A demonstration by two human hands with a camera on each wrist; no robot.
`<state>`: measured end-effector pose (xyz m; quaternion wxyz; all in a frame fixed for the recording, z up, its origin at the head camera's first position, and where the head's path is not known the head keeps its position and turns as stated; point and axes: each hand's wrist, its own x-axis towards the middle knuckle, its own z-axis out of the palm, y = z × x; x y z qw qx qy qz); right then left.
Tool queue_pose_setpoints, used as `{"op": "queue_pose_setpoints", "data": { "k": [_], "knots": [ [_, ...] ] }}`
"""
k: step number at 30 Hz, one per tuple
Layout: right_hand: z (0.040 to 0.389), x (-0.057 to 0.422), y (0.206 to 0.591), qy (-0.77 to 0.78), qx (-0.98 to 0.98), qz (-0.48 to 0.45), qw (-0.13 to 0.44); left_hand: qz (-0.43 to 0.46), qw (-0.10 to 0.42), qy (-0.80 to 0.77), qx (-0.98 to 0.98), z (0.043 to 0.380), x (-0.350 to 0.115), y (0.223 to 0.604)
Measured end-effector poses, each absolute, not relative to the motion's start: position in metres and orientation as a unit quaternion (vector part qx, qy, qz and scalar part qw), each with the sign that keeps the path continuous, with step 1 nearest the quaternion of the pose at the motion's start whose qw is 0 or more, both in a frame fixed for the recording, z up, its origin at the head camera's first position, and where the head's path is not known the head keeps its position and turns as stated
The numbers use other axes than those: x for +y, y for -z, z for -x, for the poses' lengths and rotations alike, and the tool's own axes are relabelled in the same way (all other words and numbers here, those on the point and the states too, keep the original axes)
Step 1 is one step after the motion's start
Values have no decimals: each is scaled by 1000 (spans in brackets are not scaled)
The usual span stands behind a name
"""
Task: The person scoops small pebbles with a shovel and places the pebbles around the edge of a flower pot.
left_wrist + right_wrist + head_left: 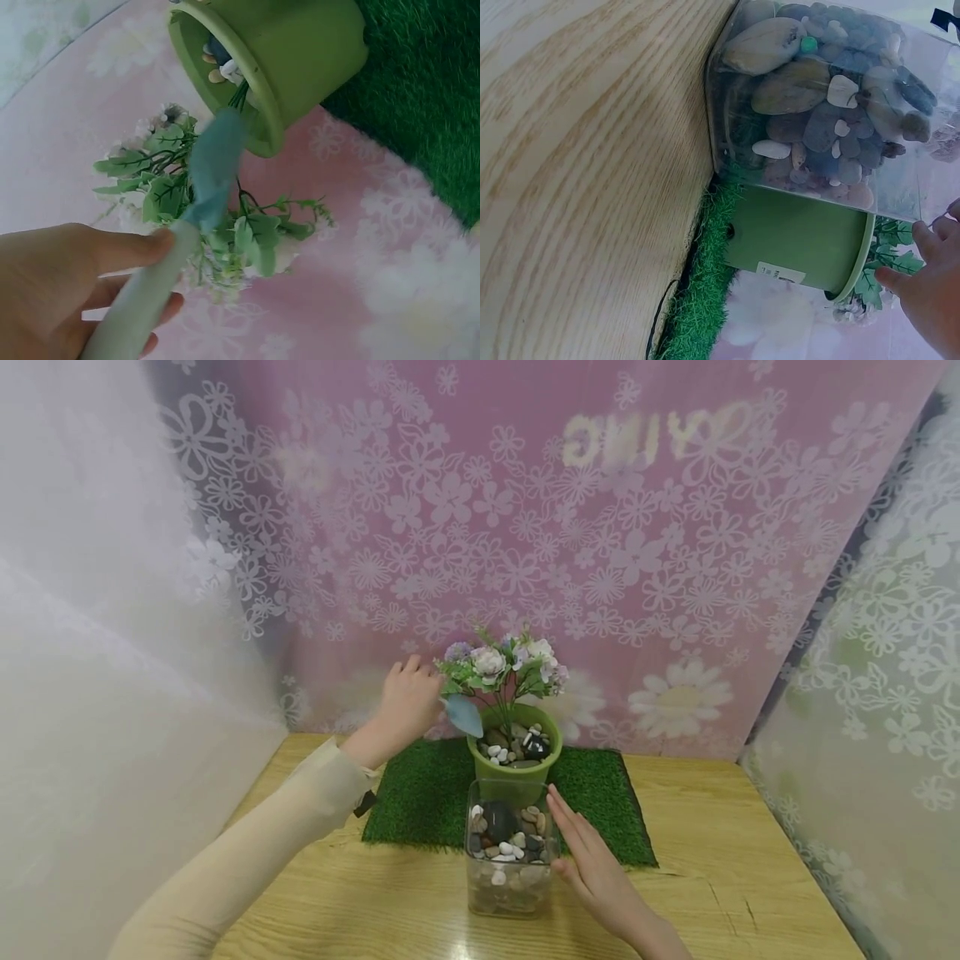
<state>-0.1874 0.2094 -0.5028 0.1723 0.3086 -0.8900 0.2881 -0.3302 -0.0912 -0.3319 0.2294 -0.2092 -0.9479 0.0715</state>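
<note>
In the head view my left hand is raised beside the flowers and grips a small trowel with a blue blade. The left wrist view shows the fingers and thumb round its pale handle, the blade bare and tilted toward the pot. A green flowerpot holds stones and a plant with white and purple flowers. In front of it stands a clear square container with mixed pebbles. My right hand lies against the container's right side near the rim, fingers straight.
An artificial grass mat lies under the flowerpot on the wooden table. A pink flowered curtain hangs close behind the plant. Pale sheets close off the left and right sides.
</note>
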Motion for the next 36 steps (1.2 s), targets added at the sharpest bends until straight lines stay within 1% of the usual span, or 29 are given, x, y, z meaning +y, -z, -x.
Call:
{"op": "queue_pose_setpoints", "data": {
  "k": [5, 15, 20, 25, 36],
  "knots": [
    [187, 209, 503, -286, -891, -308, 174, 217, 257, 8, -942, 326, -104, 343],
    [187, 209, 504, -290, -889, -309, 175, 227, 265, 132, -928, 304, -118, 346],
    [187, 208, 503, -296, -886, -310, 176, 236, 254, 178, -921, 287, -118, 345],
    [187, 208, 503, -295, -887, -309, 178, 267, 257, 185, -910, 272, -116, 347],
    [187, 207, 503, -296, -888, -304, 178, 341, 269, 112, -894, 251, -102, 354]
  ]
}}
